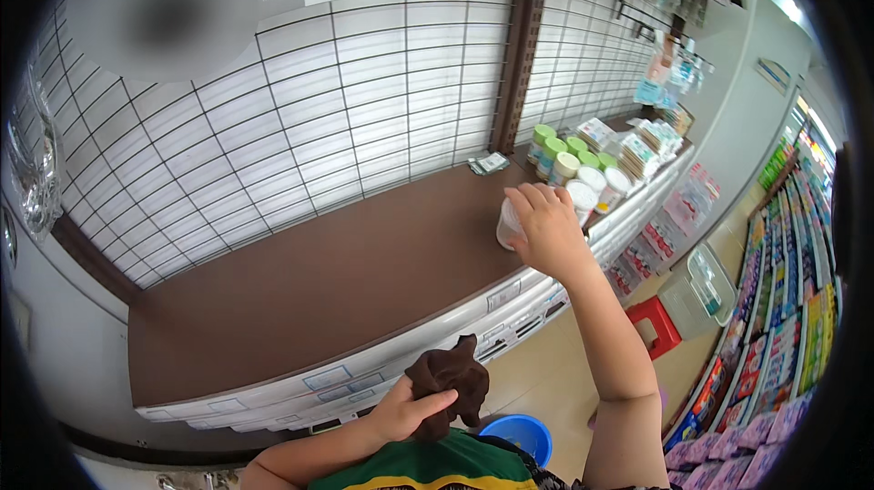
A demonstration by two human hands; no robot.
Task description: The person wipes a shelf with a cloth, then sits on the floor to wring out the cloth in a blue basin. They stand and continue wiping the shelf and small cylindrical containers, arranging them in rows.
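Observation:
My left hand (410,411) holds a crumpled dark brown cloth (447,381) in front of my body, near the shelf's front edge. Farther right, my right hand (546,227) is closed round a white lidded plastic container (509,223) at the right end of the brown shelf (307,285). Its fingers cover part of the container. Close beyond that hand are several white-lidded containers (591,179) and green-lidded containers (544,133). A few flat packets (490,163) lie at the back, by the wire grid.
A black wire grid (369,94) backs the shelf. Stacked small packs (638,155) stand right of the containers. Below are a blue basin (522,432), a red stool (655,326) and a clear plastic bin (696,292). Stocked shelves (771,326) line the right side.

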